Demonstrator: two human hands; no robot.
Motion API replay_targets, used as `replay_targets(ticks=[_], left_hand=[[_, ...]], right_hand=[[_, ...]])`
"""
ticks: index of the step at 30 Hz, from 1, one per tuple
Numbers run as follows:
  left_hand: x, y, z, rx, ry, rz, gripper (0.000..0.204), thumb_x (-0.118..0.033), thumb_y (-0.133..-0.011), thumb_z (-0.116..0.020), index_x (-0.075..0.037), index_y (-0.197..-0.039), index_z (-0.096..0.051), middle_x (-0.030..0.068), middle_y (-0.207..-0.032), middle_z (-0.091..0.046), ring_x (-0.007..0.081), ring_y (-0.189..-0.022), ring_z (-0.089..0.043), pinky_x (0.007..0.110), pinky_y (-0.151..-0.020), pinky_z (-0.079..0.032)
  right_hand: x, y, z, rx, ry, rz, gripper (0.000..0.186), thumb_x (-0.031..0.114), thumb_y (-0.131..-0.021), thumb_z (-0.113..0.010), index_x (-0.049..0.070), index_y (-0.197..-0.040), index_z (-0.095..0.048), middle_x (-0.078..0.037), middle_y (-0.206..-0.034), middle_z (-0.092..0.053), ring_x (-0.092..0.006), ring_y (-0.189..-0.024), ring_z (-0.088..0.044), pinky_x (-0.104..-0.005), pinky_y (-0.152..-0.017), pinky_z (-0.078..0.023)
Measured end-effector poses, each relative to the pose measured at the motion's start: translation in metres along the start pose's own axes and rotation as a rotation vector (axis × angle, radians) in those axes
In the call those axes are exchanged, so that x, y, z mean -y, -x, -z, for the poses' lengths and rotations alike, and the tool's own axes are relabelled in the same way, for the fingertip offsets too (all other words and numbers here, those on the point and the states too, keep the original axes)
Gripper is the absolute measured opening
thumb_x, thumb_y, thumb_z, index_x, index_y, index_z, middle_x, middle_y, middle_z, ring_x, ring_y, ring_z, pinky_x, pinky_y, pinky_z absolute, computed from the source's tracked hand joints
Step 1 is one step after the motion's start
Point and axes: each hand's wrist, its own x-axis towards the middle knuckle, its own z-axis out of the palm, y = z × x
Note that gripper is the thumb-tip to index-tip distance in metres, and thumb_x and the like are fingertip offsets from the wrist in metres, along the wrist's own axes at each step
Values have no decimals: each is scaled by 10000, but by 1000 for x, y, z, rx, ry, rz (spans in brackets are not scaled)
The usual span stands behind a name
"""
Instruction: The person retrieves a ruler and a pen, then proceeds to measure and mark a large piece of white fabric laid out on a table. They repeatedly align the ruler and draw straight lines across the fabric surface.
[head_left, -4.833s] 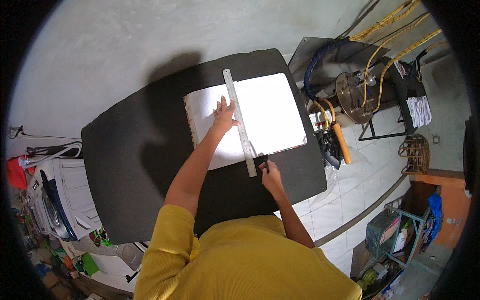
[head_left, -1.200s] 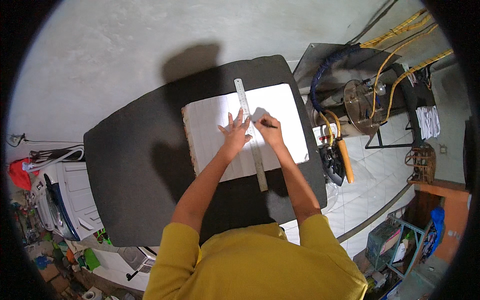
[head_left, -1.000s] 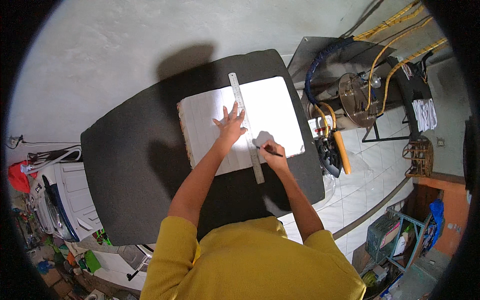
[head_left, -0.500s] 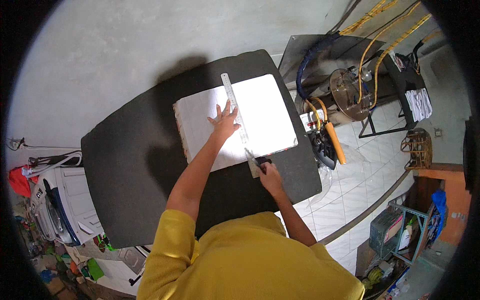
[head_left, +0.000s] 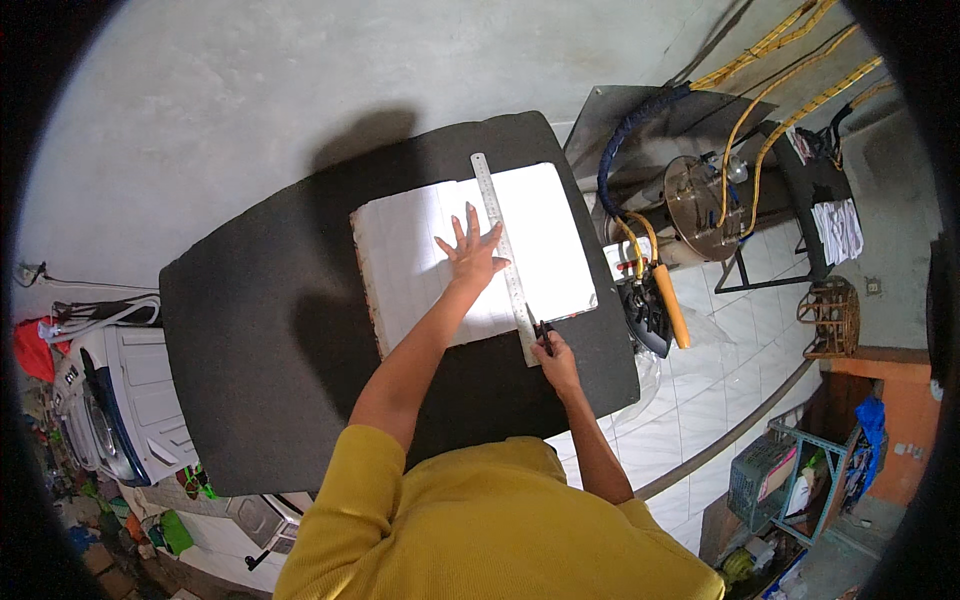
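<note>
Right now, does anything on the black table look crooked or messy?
Nothing looks spilled or broken. The metal ruler lies slanted across the white sheet, but the left hand presses it flat, and the right hand holds a dark tool at its near end.

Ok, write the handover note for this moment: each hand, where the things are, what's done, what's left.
Left hand: flat, fingers spread, pressing the metal ruler onto the white sheet.
Right hand: gripping a dark cutting tool at the ruler's near end, by the sheet's near edge.
Sheet lies on the black table; the ruler runs lengthwise across it, right of centre.
Done: ruler placed and pinned, tool at the near end of the line.
Left: whether the sheet is cut through cannot be seen, so check along the ruler before lifting it.
</note>
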Motion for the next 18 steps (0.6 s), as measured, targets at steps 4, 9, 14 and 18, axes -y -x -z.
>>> replay_targets(ticks=[4,9,14,18], left_hand=[[6,2,-4,-4,27,9,726,-463,-701,-673,-343,-1345,-360,156,-1473,127,420,-1327,151,707,-959,33],[7,1,-4,7,33,25,735,-456,-695,-681,-338,-1346,-360,162,-1474,110,418,-1327,151,709,-959,23],[9,1,-3,19,58,15,744,-430,-686,-699,-326,-1344,-368,155,-1477,98,413,-1330,146,710,-961,23],[8,0,-3,22,67,24,755,-415,-674,-715,-315,-1341,-377,146,-1480,90,403,-1333,144,706,-967,16]], right_hand=[[-15,-4,-5,43,-126,37,127,113,-812,-615,42,-810,-510,8,-707,-496,-90,-688,-453,-255,-648,-393],[-14,-5,-2,103,-134,-18,106,88,-822,-612,63,-826,-509,30,-749,-468,-80,-720,-430,-234,-660,-369],[1,-1,2,122,-41,9,134,116,-810,-621,31,-831,-519,-4,-743,-515,-100,-727,-465,-270,-679,-408],[-5,-2,1,121,-77,13,136,113,-809,-622,31,-836,-516,-1,-746,-506,-103,-726,-461,-271,-680,-409]])
